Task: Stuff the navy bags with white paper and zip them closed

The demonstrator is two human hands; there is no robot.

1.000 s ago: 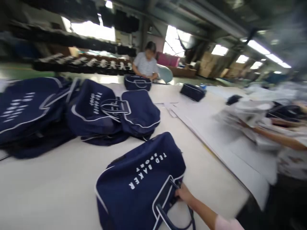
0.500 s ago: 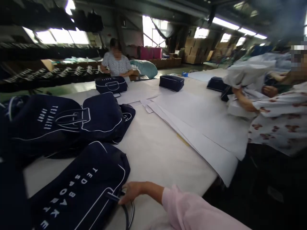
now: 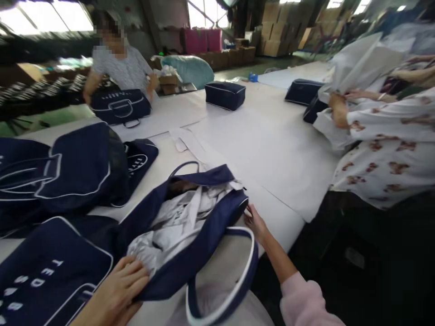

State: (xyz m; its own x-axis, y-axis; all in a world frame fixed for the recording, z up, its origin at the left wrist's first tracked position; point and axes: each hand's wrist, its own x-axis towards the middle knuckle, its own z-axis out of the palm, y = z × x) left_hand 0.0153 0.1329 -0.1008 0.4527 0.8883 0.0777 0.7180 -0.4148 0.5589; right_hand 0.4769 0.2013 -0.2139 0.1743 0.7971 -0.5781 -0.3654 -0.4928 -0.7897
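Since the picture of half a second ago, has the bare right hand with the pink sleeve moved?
Yes: judged against the right edge of the flat white table, the right hand has moved rightward, closer to that edge.

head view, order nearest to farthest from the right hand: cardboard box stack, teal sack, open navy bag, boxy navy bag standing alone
1. Open navy bag: just left of the right hand
2. Boxy navy bag: across the table
3. Teal sack: beyond the table, leftward
4. Cardboard box stack: far back, rightward
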